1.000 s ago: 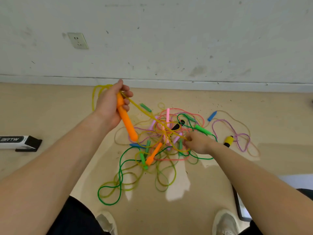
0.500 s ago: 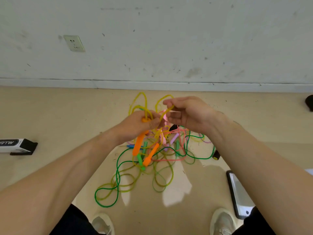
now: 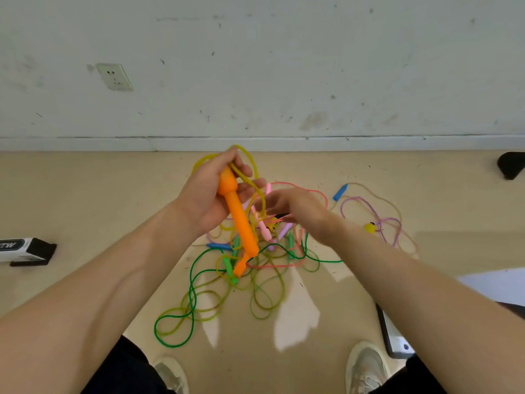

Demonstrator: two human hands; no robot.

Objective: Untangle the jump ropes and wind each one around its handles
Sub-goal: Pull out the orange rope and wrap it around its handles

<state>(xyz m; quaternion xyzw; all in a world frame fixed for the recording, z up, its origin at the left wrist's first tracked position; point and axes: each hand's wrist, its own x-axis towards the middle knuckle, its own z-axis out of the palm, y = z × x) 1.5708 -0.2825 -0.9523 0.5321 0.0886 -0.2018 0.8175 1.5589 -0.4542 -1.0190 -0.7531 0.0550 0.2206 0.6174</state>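
My left hand [image 3: 207,191] grips the top of an orange handle [image 3: 240,223] and holds loops of its yellow rope [image 3: 250,163] against it, raised above the pile. My right hand [image 3: 298,209] is blurred just right of that handle, its fingertips by a hanging yellow strand; I cannot tell whether it holds it. Below on the floor lies the tangle: a second orange handle [image 3: 240,267], green rope [image 3: 193,294], pink rope [image 3: 295,186], and green, pink and lilac handles. A blue handle [image 3: 340,192], purple rope [image 3: 382,221] and yellow handle [image 3: 370,228] lie to the right.
A black-and-white box [image 3: 25,250] lies on the floor at the left. A dark flat device [image 3: 393,336] sits by my right shoe [image 3: 366,368]. A black object [image 3: 511,164] is at the far right by the white wall, which carries a socket [image 3: 115,76].
My left hand turned and lifted the orange handle so it points down at the pile. My right hand dropped from the raised yellow loop and moved right of the handle.
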